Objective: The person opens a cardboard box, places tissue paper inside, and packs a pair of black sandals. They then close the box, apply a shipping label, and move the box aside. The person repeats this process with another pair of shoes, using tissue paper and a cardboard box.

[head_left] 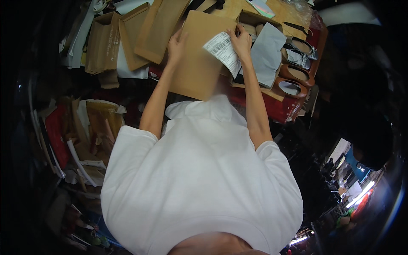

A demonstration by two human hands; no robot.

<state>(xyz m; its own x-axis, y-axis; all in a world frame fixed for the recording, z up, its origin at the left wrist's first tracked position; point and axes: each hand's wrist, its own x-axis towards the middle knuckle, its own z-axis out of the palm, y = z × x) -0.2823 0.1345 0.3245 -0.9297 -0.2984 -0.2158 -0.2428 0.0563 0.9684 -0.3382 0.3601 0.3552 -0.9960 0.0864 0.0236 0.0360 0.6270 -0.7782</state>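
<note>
At the worktop (225, 7)'s near edge, the left hand (177, 46) has its fingers gripping the brown cardboard box (193, 59); the right hand (241, 41)'s fingers pinch the white label (224, 52) along its right side.

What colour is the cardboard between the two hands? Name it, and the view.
The cardboard is light brown, seen best in the head view.

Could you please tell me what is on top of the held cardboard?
A white label lies on the cardboard, its lower end past the right edge, the right hand near its upper end. What the label covers cannot be seen.
</note>
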